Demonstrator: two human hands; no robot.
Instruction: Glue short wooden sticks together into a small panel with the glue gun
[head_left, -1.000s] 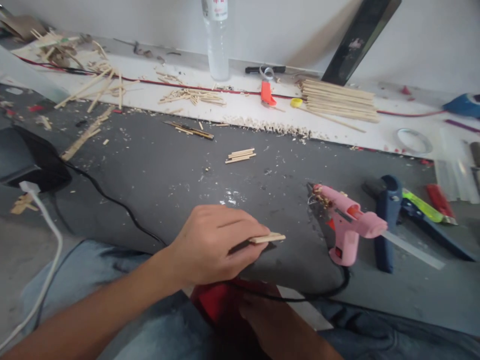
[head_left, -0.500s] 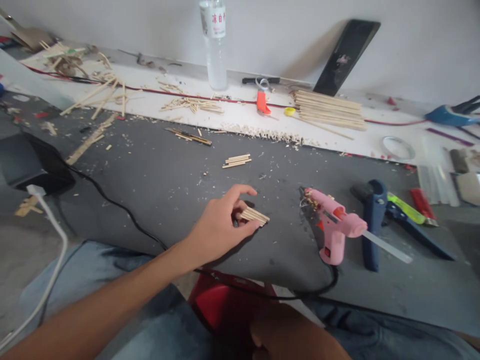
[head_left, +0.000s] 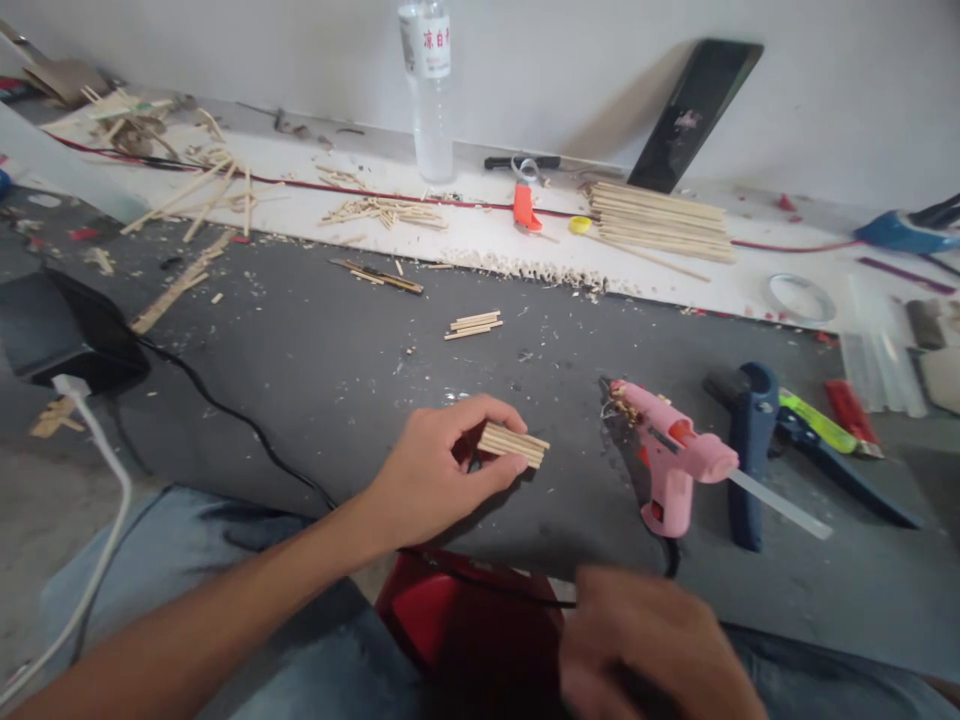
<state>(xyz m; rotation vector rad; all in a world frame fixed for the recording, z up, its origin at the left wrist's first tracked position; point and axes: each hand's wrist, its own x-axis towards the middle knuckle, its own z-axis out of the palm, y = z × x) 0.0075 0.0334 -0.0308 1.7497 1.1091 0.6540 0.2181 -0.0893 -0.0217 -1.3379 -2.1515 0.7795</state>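
My left hand [head_left: 442, 465] pinches a small flat bundle of short wooden sticks [head_left: 514, 445] between thumb and fingers, low over the grey table. Blurred by motion, my right hand [head_left: 652, 645] is at the bottom right, past the table's front edge; its fingers are smeared. Several loose short sticks [head_left: 473, 325] lie beyond my left hand. To the right, a pink glue gun [head_left: 671, 450] rests on its side with a clear glue stick in its back end.
Blue-handled cutters [head_left: 754, 450] and a red-and-yellow tool lie right of the glue gun. A craft knife [head_left: 386, 277], long sticks [head_left: 660, 222] and a bottle [head_left: 431, 100] are further back. A black box [head_left: 71, 330] with cables stands at the left.
My right hand has moved right and up from the bottom edge. The index finger of my left hand has come down onto the stick bundle, which shows more fully.
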